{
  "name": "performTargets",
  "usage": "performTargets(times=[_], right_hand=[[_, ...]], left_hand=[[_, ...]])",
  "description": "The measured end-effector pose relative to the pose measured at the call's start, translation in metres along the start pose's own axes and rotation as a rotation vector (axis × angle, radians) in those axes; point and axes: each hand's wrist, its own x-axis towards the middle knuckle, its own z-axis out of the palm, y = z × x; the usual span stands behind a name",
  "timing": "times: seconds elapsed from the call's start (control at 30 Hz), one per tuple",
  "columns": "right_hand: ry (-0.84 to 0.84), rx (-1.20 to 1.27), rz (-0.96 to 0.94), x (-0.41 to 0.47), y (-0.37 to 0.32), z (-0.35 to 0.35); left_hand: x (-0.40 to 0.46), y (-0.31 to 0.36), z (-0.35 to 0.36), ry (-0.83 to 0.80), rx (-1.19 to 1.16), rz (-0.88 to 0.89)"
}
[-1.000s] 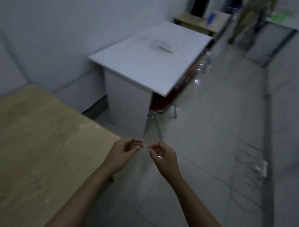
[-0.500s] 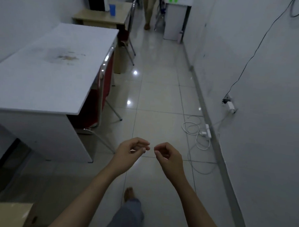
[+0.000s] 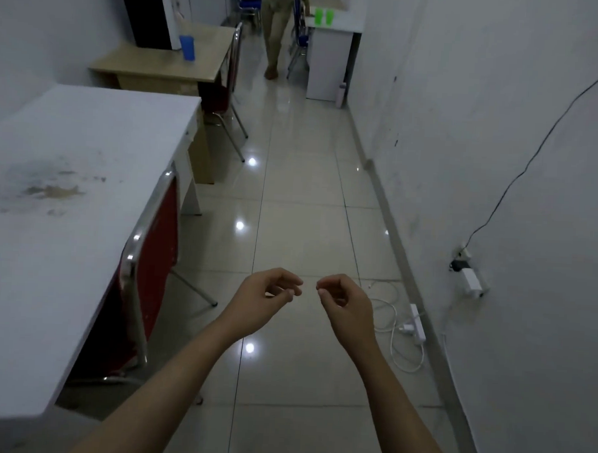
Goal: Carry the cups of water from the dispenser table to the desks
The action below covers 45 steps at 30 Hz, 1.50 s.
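Note:
My left hand [image 3: 265, 298] and my right hand [image 3: 345, 302] hang side by side over the tiled aisle, fingers loosely curled, nothing in either. Far ahead two green cups [image 3: 323, 16] stand on a white table [image 3: 347, 23] at the end of the aisle. A blue cup [image 3: 188, 48] stands on a wooden desk [image 3: 154, 66] at the back left. A white desk [image 3: 63, 188] with a stained top lies close on my left, with no cup on it.
A red chair [image 3: 152, 264] with a chrome frame is tucked under the white desk; a second one [image 3: 229, 72] stands at the wooden desk. A person [image 3: 279, 27] walks at the far end. A white power strip [image 3: 418, 322] and cables lie by the right wall.
The view has swung right, from the desks to straight down the aisle, and has moved forward. My hands have kept their curled pose in front of me.

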Motion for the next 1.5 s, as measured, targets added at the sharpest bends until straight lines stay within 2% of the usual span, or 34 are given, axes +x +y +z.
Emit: performTargets(times=[0.3, 0.77, 0.93, 1.17, 1.33, 1.5], right_hand=[[0.060, 0.025, 0.024, 0.212, 0.050, 0.018], [-0.091, -0.004, 0.039, 0.578, 0.109, 0.034], [-0.108, -0.013, 0.007, 0.716, 0.127, 0.065], [-0.085, -0.016, 0.020, 0.914, 0.124, 0.108], [-0.068, 0.001, 0.027, 1.033, 0.127, 0.146], [-0.141, 0.003, 0.012, 1.154, 0.142, 0.197]], left_hand=[[0.223, -0.025, -0.020, 0.010, -0.047, 0.003], [0.576, -0.051, -0.045, 0.042, -0.075, -0.042], [0.710, -0.074, -0.081, 0.074, -0.061, -0.035], [0.895, -0.083, -0.153, 0.027, -0.027, -0.028], [1.010, -0.101, -0.203, 0.092, -0.042, -0.032], [1.115, -0.135, -0.250, 0.162, -0.054, -0.054]])
